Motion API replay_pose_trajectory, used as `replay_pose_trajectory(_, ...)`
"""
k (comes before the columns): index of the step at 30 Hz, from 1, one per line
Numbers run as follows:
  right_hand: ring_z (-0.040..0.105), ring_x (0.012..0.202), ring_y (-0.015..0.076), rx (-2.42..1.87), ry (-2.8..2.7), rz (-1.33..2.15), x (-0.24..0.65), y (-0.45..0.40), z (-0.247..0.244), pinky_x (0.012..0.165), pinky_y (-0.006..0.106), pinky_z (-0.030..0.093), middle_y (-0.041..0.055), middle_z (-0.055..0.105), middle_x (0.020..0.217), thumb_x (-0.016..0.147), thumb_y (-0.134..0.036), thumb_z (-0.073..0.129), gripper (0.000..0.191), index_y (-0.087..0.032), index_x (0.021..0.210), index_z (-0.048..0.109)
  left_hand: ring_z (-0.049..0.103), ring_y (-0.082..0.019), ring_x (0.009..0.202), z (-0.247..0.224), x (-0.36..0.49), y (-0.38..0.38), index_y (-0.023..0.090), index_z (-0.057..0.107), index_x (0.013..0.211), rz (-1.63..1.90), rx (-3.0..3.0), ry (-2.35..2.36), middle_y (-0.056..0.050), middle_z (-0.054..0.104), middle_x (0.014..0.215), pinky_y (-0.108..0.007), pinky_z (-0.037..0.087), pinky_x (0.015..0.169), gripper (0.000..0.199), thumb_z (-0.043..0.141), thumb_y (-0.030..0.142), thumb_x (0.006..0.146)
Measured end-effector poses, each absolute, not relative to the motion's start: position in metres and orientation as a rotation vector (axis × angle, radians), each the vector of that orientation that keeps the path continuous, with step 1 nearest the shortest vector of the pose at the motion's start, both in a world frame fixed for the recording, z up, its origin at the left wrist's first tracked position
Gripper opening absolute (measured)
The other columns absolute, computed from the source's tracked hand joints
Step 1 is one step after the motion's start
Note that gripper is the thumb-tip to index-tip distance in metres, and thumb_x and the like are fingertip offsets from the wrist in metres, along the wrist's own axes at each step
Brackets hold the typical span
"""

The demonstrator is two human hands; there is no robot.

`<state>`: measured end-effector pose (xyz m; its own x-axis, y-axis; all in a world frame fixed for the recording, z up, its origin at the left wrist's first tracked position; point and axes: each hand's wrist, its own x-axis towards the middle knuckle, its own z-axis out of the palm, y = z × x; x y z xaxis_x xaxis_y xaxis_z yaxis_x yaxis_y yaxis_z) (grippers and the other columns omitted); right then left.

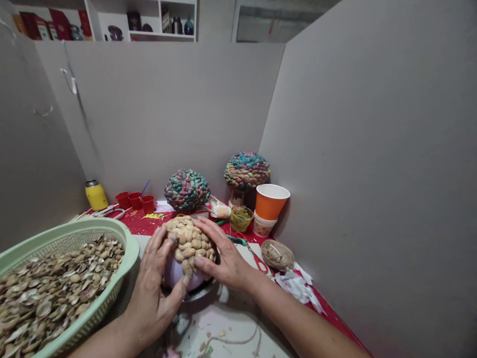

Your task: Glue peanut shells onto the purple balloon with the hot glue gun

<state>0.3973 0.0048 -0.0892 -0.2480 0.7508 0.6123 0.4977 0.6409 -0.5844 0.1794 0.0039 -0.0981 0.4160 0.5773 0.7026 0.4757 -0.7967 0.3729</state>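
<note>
A rounded form (pixel 190 239) covered on top with tan peanut shells sits in a dark metal bowl (pixel 203 293); its lower front shows a smooth pale purple surface. My left hand (pixel 154 281) lies along its left side, fingers spread, the thumb at the lower front near a single shell. My right hand (pixel 225 256) rests on the right side, its fingers over the top and its thumb pressing on the shells near the lower edge. Both hands cup the form between them.
At the left stands a green basket (pixel 128 238) of shells. Behind are two multicoloured shell-covered domes (pixel 187 190), red cups (pixel 134 200), a yellow jar (pixel 96 195) and an orange cup (pixel 271 203). Red-handled scissors (pixel 261 263) and a twine roll (pixel 278 255) lie right. Grey panels enclose the table.
</note>
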Motion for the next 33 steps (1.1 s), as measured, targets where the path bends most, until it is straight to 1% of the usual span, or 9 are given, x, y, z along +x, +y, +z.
replay_pose_trajectory(4,0.031,0.137,0.0283,-1.001,-1.921,0.334,0.3973,0.0045,-0.0909,0.113,0.045,0.027,0.011,0.033,0.148,0.091,-0.059,0.055,0.066,-0.023,0.144,0.039,0.026,-0.031,0.144,-0.1005,0.181,0.0046,0.028,0.025,0.146,1.314,2.52,0.979,-0.013,0.026,0.157,-0.059,0.028,0.114,0.065,0.054,0.019,0.089)
replay_pose_trajectory(8,0.029,0.137,0.0275,-1.003,-1.919,0.336,0.3965,0.0043,-0.0929,0.114,0.045,0.026,0.009,0.032,0.149,0.091,-0.059,0.056,0.064,-0.025,0.143,0.039,0.026,-0.03,0.144,-0.0988,0.1809,0.006,0.028,0.03,0.143,1.323,2.493,0.953,-0.012,0.028,0.157,-0.058,0.028,0.114,0.061,0.055,0.019,0.088)
replay_pose_trajectory(14,0.028,0.138,0.0284,-1.017,-1.933,0.34,0.3971,0.0057,-0.0966,0.114,0.046,0.025,0.009,0.031,0.15,0.091,-0.059,0.056,0.066,-0.026,0.145,0.038,0.027,-0.031,0.144,-0.0961,0.1769,0.0065,0.03,0.032,0.142,1.318,2.482,0.872,-0.011,0.03,0.156,-0.059,0.029,0.113,0.056,0.054,0.025,0.09)
replay_pose_trajectory(18,0.028,0.138,0.0289,-1.02,-1.936,0.336,0.3983,0.0055,-0.0953,0.114,0.047,0.024,0.0099,0.03,0.15,0.091,-0.06,0.055,0.067,-0.025,0.145,0.038,0.03,-0.032,0.143,-0.0987,0.1761,0.0075,0.031,0.032,0.143,1.337,2.486,0.892,-0.012,0.031,0.156,-0.062,0.029,0.112,0.057,0.05,0.02,0.091)
replay_pose_trajectory(21,0.027,0.138,0.0288,-1.013,-1.933,0.336,0.3979,0.0043,-0.0935,0.114,0.047,0.024,0.0108,0.03,0.15,0.091,-0.06,0.055,0.066,-0.024,0.145,0.038,0.03,-0.033,0.143,-0.1006,0.177,0.0085,0.03,0.031,0.144,1.355,2.496,0.897,-0.014,0.032,0.155,-0.064,0.028,0.111,0.059,0.05,0.017,0.09)
replay_pose_trajectory(27,0.027,0.139,0.0286,-1.024,-1.941,0.326,0.3963,0.0024,-0.0912,0.114,0.047,0.025,0.0122,0.03,0.15,0.091,-0.059,0.054,0.066,-0.023,0.144,0.038,0.03,-0.031,0.142,-0.1019,0.1787,0.0092,0.028,0.033,0.142,1.371,2.488,0.878,-0.013,0.033,0.154,-0.062,0.03,0.111,0.058,0.051,0.015,0.089)
replay_pose_trajectory(33,0.028,0.138,0.0293,-1.035,-1.941,0.308,0.3969,0.003,-0.0926,0.115,0.047,0.026,0.0115,0.031,0.149,0.092,-0.059,0.054,0.065,-0.022,0.144,0.039,0.029,-0.03,0.143,-0.1019,0.1789,0.0094,0.028,0.034,0.142,1.37,2.484,0.892,-0.012,0.034,0.154,-0.059,0.03,0.112,0.058,0.052,0.016,0.088)
